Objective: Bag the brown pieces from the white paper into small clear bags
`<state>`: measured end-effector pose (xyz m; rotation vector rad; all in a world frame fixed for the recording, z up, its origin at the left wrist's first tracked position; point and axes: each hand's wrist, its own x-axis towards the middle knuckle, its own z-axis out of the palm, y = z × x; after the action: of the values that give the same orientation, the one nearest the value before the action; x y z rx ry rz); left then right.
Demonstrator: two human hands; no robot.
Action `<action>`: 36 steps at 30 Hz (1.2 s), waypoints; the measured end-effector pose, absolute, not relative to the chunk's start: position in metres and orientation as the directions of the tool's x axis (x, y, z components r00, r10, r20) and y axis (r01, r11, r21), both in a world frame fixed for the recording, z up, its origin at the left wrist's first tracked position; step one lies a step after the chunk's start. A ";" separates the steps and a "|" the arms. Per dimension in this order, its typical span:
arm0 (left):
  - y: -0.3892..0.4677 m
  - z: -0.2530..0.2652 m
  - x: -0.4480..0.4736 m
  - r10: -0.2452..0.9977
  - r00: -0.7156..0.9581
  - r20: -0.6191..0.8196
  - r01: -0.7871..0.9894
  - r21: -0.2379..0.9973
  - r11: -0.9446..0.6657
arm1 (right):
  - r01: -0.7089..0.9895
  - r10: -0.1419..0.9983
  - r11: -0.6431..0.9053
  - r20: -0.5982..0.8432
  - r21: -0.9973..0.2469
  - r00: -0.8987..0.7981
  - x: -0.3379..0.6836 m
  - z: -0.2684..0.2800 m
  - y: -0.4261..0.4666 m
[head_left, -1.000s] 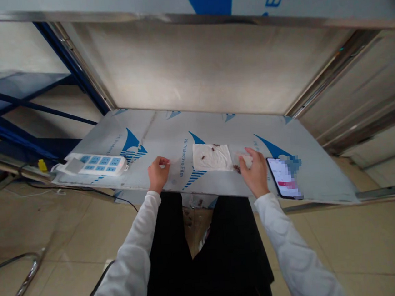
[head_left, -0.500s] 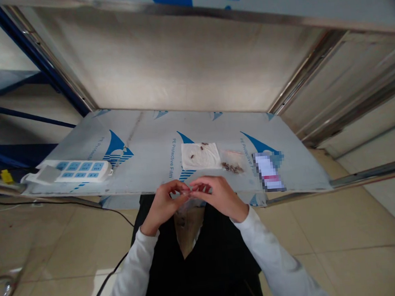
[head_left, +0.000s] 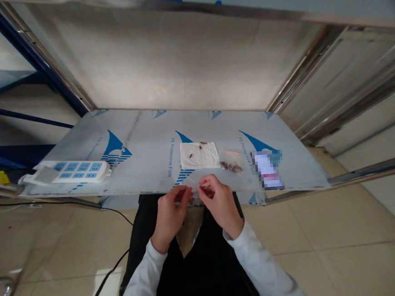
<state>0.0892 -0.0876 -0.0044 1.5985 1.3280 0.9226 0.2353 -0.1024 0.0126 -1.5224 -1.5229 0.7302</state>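
My left hand [head_left: 173, 213] and my right hand [head_left: 219, 203] meet at the table's front edge, above my lap. Between their fingertips is a thin, see-through piece of plastic [head_left: 194, 195], perhaps a small bag; its outline is hard to make out. Thumb and fingers of each hand pinch it from opposite sides. Just beyond my hands lies a white cloth [head_left: 198, 159] with a few small dark brown pieces [head_left: 200, 146] on it. Right of the cloth, a clear plastic bag [head_left: 231, 155] holds several similar brown pieces [head_left: 231, 166].
A white power strip [head_left: 79, 171] with blue sockets lies at the table's left, its black cable [head_left: 105, 283] running down to the floor. A phone [head_left: 267, 170], blurred out, is at the right. A film-covered shelf [head_left: 275, 0] hangs overhead. The table [head_left: 142, 138] has blue-printed film.
My fingertips have moved slightly apart, and both hands have turned more upright. The see-through plastic now shows between them. The cloth, bag and phone keep their places on the table.
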 end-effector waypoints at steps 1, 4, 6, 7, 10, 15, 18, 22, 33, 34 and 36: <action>-0.088 -0.002 0.088 0.987 0.161 0.015 0.431 0.898 -0.084 | 0.553 0.978 0.105 0.185 -0.827 0.091 0.237 0.013 -0.103; -0.092 0.010 0.087 0.990 0.140 0.033 0.616 0.780 -0.113 | 0.745 0.969 0.180 0.245 -0.643 -0.023 0.241 0.017 -0.106; -0.095 0.020 0.090 0.991 0.121 0.059 0.666 0.736 -0.125 | 0.818 0.969 0.202 0.229 -0.539 -0.088 0.240 0.022 -0.106; -0.097 0.024 0.092 0.991 0.115 0.065 0.670 0.732 -0.126 | 0.834 0.970 0.205 0.222 -0.512 -0.102 0.240 0.024 -0.106; -0.100 0.031 0.097 0.991 0.119 0.061 0.623 0.773 -0.122 | 0.825 0.969 0.211 0.222 -0.524 -0.107 0.239 0.028 -0.101; -0.101 0.031 0.097 0.992 0.122 0.037 0.505 0.858 -0.094 | 0.700 0.975 0.222 0.166 -0.679 -0.147 0.246 0.028 -0.090; -0.098 0.028 0.092 0.988 0.138 0.068 0.482 0.867 -0.127 | 0.590 0.973 0.225 0.147 -0.776 -0.178 0.252 0.029 -0.087; -0.084 0.016 0.077 0.973 -0.084 0.214 0.500 0.854 -0.145 | 0.349 0.971 0.154 0.077 -0.925 -0.224 0.262 0.031 -0.086; -0.085 0.010 0.062 0.965 0.181 -0.188 -0.041 0.979 0.198 | -0.047 0.915 -0.201 -0.171 -0.979 -0.364 0.277 0.026 -0.089; -0.087 0.010 0.062 0.966 0.173 -0.194 -0.039 0.978 0.204 | -0.052 0.918 -0.193 -0.161 -0.980 -0.363 0.278 0.027 -0.089; -0.089 0.009 0.061 0.968 0.161 -0.193 -0.025 0.980 0.199 | -0.038 0.931 -0.135 -0.114 -0.990 -0.348 0.277 0.029 -0.091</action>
<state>0.0614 -0.0894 0.0092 1.1056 1.1513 0.9690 0.2775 -0.0911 0.0295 -1.0683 -1.3525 1.5922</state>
